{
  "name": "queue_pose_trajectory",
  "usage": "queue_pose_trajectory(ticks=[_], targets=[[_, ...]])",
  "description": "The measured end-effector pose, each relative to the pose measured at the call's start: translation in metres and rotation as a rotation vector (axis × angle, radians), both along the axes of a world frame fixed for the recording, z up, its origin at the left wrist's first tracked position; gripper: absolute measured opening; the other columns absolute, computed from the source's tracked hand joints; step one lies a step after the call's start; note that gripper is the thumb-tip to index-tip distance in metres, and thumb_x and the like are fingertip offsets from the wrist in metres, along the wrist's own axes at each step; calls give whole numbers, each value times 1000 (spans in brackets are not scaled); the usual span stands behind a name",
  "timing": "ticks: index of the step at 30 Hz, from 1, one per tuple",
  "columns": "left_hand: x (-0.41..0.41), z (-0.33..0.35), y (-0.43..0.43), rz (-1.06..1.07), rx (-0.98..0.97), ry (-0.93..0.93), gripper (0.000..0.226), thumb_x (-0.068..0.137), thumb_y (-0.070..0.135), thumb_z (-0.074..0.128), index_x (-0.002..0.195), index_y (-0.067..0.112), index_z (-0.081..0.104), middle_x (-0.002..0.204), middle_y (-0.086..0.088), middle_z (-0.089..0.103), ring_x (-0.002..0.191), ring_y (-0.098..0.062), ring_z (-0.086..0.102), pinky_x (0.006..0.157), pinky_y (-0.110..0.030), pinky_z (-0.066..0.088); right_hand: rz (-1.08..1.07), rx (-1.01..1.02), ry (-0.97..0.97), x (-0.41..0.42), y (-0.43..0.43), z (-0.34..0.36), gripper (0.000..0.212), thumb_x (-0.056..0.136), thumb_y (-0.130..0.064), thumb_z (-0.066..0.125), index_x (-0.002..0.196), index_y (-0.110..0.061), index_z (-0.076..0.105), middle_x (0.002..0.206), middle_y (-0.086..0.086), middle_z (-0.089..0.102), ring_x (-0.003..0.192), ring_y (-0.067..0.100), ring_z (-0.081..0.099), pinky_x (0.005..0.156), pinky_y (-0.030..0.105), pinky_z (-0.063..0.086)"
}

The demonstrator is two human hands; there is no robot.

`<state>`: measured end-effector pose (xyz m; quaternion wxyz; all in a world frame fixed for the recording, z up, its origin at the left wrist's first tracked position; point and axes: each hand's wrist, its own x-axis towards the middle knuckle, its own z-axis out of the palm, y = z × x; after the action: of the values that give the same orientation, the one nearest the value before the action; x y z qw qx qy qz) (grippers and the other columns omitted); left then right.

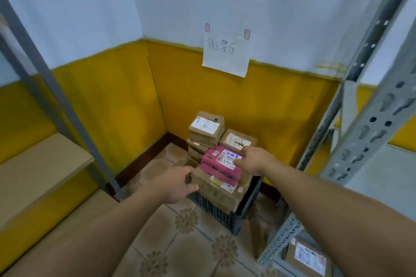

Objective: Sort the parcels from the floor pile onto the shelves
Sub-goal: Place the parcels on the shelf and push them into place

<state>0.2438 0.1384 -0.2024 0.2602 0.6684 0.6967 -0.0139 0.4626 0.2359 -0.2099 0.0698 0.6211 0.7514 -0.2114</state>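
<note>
A flat pink cardboard parcel [221, 161] is gripped at its right end by the right hand [254, 161]. It lies atop a brown cardboard parcel [216, 190], whose left corner is clasped by the left hand [177, 183]. Both are stacked on a dark plastic crate [222, 212] in the floor corner.

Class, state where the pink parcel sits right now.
Head view, centre: the pink parcel lies atop a brown carton on the dark crate, right hand at its right end.

The patterned tile floor [180, 243] carries a dark plastic crate [216, 209] in the corner, with a stack of cardboard parcels [203, 139] just behind the crate.
</note>
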Motion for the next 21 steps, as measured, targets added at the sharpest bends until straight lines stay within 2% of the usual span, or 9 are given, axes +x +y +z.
queue_pose_trajectory(ticks=[3,6,8,11,14,17,21], targets=[[-22,-7,45,21,-58,6,51,94,41,54,141,22,46,138,-1,50,129,-20,45,102,-30,36,-31,-44,-14,-10,48,-12,63,100,-52,46,148,-12,38,145,11,50,125,27,52,94,34,46],[-54,-31,98,32,-56,35,60,80,64,45,126,27,57,125,0,62,112,-19,56,99,-35,45,-63,-55,-6,-23,90,-21,61,99,-52,47,146,-14,40,141,11,53,122,27,54,93,34,47],[-85,-70,142,32,-108,13,69,73,69,42,119,20,59,116,-2,65,103,-18,60,91,-34,50,-83,-46,-13,-34,116,-28,57,99,-52,47,142,-15,45,136,9,57,118,25,56,96,36,47],[-98,-62,184,-39,-150,-40,49,90,47,55,129,17,55,127,3,59,115,-17,56,87,-23,41,-155,-44,-16,-54,155,-41,57,99,-54,45,140,-15,48,132,7,59,119,25,55,101,39,44],[-122,-80,235,-31,-238,-104,43,97,34,54,138,21,48,130,8,50,127,-16,47,91,-20,32,-301,-75,45,-76,189,-61,62,97,-56,46,143,-15,46,136,9,56,117,26,58,97,41,48],[-146,-107,288,-1,-270,-166,48,97,36,55,141,20,45,145,0,48,129,-18,47,99,-25,36,-470,-153,201,-95,214,-87,65,99,-48,51,149,-11,37,140,15,53,112,27,61,91,39,51],[-160,-125,344,67,-310,-217,56,97,36,54,147,14,39,150,-5,41,136,-22,41,106,-33,34,-525,-226,227,-107,238,-115,68,99,-52,48,153,-13,31,148,13,47,109,25,59,76,29,42]])
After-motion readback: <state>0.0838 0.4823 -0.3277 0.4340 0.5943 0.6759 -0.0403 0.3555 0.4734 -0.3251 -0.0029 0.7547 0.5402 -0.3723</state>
